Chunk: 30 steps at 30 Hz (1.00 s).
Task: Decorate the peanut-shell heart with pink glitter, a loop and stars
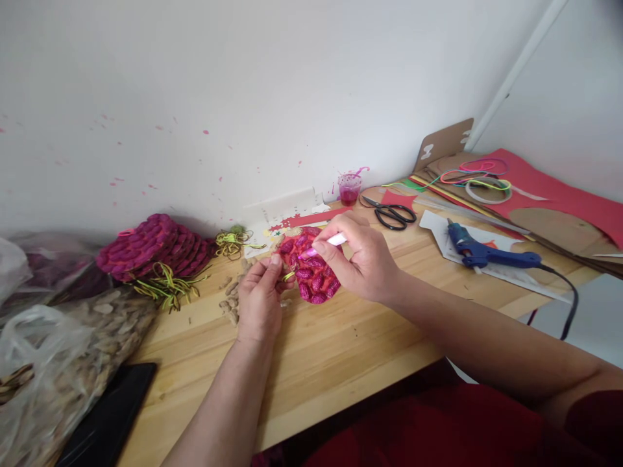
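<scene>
Left of the hands lie one bag of peanut shells [73, 350] and one stack of pink shell pieces [156, 246]. The left hand [257, 298] pinches the edge of one pink shell-covered piece [311, 275] lying between both hands. The right hand [365, 259] grips one pink-tipped white brush [331, 242] over it. Further right lie one pair of scissors [392, 213] and one blue glue gun [487, 253].

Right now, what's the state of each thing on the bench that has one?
left hand, pinching the shell piece's left edge.
right hand, gripping the white tool.
shell piece, mostly painted pink.
white tool, pink tip on the shell piece.
scissors, shut, lying flat.
glue gun, lying on its side, cord attached.
paint cup, upright, uncovered.
plastic bag, slumped, holding shells.
</scene>
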Each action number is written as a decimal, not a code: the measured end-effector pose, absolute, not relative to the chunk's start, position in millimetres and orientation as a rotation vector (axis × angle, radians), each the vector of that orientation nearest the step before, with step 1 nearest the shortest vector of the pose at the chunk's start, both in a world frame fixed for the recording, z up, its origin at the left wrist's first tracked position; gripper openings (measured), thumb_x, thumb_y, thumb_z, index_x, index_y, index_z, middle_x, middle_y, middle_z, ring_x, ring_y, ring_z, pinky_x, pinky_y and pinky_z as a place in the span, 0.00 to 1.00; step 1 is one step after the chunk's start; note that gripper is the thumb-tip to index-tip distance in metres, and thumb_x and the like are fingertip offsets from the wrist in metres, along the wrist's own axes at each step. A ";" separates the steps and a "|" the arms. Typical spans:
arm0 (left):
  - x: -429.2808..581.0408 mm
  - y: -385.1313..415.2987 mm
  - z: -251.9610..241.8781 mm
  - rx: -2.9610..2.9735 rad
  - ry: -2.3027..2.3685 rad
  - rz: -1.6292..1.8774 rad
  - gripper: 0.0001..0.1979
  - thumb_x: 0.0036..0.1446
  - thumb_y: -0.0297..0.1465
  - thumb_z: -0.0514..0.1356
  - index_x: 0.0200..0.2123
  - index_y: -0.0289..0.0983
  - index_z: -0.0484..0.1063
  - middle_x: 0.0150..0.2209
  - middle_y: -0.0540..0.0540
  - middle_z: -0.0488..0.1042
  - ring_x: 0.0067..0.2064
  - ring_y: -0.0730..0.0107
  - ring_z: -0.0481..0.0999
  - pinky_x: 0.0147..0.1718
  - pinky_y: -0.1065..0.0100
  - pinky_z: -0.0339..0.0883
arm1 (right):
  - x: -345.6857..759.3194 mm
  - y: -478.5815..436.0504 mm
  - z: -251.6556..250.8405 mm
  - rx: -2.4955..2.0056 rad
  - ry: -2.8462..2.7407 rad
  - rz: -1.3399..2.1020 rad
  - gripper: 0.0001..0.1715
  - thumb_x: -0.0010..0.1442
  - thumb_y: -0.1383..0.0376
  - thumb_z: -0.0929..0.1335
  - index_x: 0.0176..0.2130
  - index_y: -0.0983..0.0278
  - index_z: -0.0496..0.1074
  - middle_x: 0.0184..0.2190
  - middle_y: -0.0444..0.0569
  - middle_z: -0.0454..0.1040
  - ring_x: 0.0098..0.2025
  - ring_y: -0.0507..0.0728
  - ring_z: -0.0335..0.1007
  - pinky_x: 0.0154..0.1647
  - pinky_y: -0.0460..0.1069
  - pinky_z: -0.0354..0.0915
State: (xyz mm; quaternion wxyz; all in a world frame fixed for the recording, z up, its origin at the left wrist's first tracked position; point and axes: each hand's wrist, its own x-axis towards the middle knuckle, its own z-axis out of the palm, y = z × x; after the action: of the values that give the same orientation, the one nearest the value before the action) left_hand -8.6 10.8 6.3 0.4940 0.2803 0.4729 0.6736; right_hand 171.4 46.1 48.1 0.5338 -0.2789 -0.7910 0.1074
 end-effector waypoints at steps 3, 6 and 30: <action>-8.4 11.0 6.4 0.685 1.156 1.633 0.22 0.37 0.42 0.78 0.27 0.35 0.76 0.26 0.52 0.73 0.25 0.78 0.71 0.24 0.75 0.70 | 171.5 46.1 48.0 -0.663 -1.903 0.268 0.08 0.68 0.64 0.68 0.34 0.60 0.68 0.30 0.47 0.74 0.35 0.57 0.69 0.39 0.53 0.62; -8.6 10.9 6.0 0.696 1.158 1.623 0.22 0.37 0.42 0.78 0.27 0.35 0.76 0.26 0.51 0.73 0.25 0.77 0.71 0.24 0.75 0.69 | 171.6 46.8 48.7 -0.677 -1.889 0.259 0.09 0.68 0.64 0.68 0.34 0.60 0.68 0.29 0.47 0.74 0.34 0.57 0.70 0.39 0.54 0.62; -8.1 9.7 3.9 0.698 1.164 1.604 0.23 0.37 0.43 0.79 0.27 0.34 0.75 0.26 0.52 0.72 0.24 0.78 0.70 0.23 0.76 0.69 | 178.4 55.3 51.5 -0.617 -1.879 0.448 0.09 0.68 0.62 0.68 0.35 0.62 0.69 0.28 0.44 0.72 0.30 0.53 0.67 0.35 0.50 0.62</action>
State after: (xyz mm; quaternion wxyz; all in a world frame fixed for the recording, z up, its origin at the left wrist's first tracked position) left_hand -8.1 9.7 3.9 0.4971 0.2882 0.4808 0.6623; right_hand 178.4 55.3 51.5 0.5285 -0.2582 -0.7866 0.1877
